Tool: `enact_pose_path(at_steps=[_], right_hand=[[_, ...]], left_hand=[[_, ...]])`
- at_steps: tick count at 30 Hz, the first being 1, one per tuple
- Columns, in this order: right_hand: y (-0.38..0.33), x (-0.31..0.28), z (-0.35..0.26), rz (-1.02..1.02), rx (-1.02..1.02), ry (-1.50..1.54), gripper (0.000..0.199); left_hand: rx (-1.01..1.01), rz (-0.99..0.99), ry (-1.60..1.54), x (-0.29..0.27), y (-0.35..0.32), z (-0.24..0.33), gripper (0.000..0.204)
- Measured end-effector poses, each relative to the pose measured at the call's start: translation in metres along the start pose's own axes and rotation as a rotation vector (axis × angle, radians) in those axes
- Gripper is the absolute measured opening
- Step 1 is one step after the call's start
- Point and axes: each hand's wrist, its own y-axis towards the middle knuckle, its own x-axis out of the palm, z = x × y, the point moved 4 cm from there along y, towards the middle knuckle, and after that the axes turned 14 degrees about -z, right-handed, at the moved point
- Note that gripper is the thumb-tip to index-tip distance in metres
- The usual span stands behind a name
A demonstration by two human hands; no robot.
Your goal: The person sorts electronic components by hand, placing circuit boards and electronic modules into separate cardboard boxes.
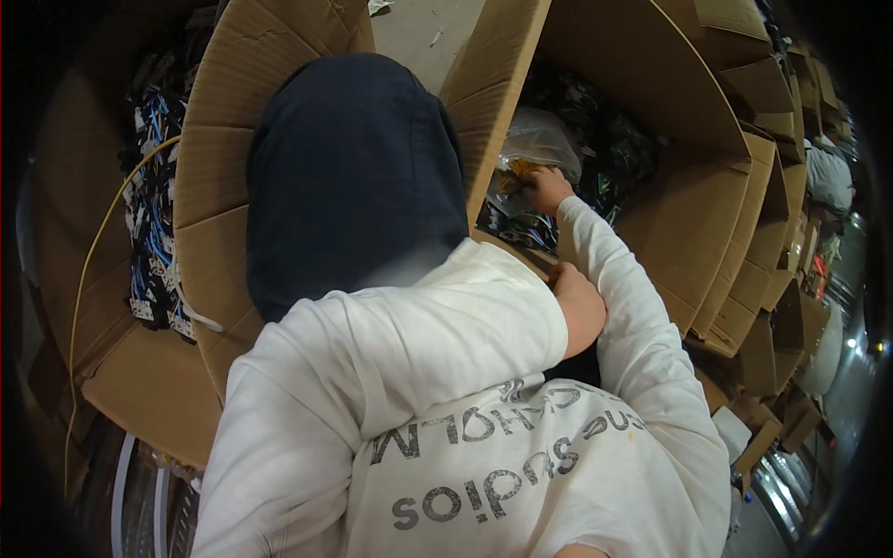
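My right hand (551, 190) reaches into an open cardboard box (642, 56) at the right, its fingers bent down at a clear plastic bag (539, 135). Yellow-orange pieces (517, 173) show through the bag beside the fingertips, but whatever they pinch is too small to make out. Dark bundles (621, 139) in dark wrapping lie around the bag, and cables with blue and white strands (530, 226) show below it. Across my body, my left hand (582, 312) is at the near edge of that box, close to my right forearm. Its fingers are mostly hidden.
My dark-trousered knee (358, 177) stands between the right box and another cardboard box wall (214, 186). Farther left are many cables with connectors (153, 205) and a yellow cable (93, 242). More cardboard boxes (777, 325) stack up at the right; metal rollers (139, 493) show lower left.
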Motion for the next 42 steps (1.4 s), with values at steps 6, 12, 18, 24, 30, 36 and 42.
enact_pose_path(at_steps=[6, 12, 18, 24, 30, 36, 42], right_hand=[[-0.011, 0.002, -0.001, 0.094, -0.087, -0.005, 0.046], [-0.007, 0.006, 0.007, 0.079, -0.086, 0.045, 0.043], [-0.020, 0.009, 0.010, 0.070, -0.113, 0.207, 0.044], [-0.010, 0.020, 0.036, 0.143, -0.030, 0.275, 0.058], [0.005, 0.013, 0.019, 0.022, 0.043, 0.296, 0.057], [0.003, -0.006, 0.038, 0.257, -0.176, 0.481, 0.035], [-0.016, -0.030, 0.034, 0.173, -0.263, 1.292, 0.022]], left_hand=[[-0.003, -0.024, 0.053, 0.005, 0.002, 0.000, 0.037], [-0.002, -0.046, 0.095, 0.007, 0.000, 0.006, 0.034], [-0.008, -0.060, 0.074, 0.013, -0.001, 0.007, 0.034], [-0.027, 0.005, 0.081, 0.005, -0.006, 0.008, 0.033], [-0.029, -0.024, 0.108, 0.008, -0.002, 0.003, 0.032], [-0.027, -0.024, 0.071, 0.008, 0.004, 0.006, 0.038], [-0.005, -0.071, 0.127, 0.002, -0.006, 0.003, 0.037]])
